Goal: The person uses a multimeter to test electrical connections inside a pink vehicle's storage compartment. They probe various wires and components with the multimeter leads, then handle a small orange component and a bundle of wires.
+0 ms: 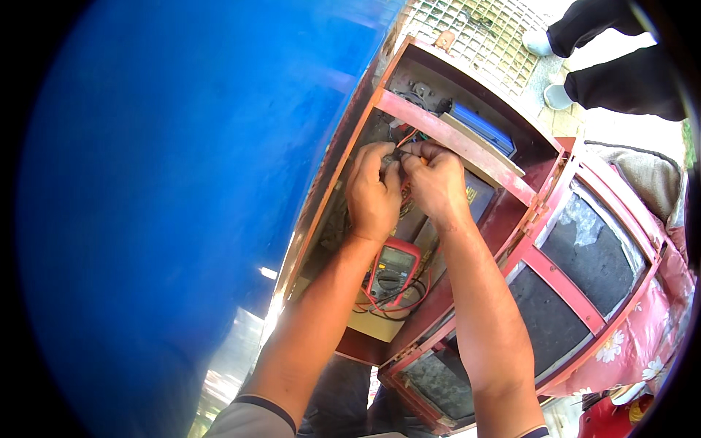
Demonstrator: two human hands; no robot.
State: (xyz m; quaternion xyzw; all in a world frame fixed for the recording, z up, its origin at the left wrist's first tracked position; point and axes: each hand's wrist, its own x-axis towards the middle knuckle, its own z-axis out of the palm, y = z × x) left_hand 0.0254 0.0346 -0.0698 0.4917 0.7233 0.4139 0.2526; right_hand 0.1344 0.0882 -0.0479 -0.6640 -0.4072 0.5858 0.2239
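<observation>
Both of my hands meet over an open red metal compartment (445, 314), beneath its crossbar (456, 146). My left hand (372, 191) is closed, thumb and fingers pinching at a small dark piece (396, 155) among thin wires. Against it, the fingertips of my right hand (438, 179) are also pinched together, with a bit of orange showing between them. What each hand grips is mostly hidden by the fingers. An orange wire (410, 136) runs from there toward the crossbar. Below my wrists lies a red multimeter (394, 271) with coiled red and black leads (412, 303).
A blue finned box (482, 128) and more wiring (416, 95) sit beyond the crossbar. Dark battery-like blocks (478, 197) lie under my right hand. The hinged lid (562, 288) hangs open at right, near pink flowered cloth (613, 350). A blue panel (182, 182) fills the left. Another person's legs (621, 80) stand at far right.
</observation>
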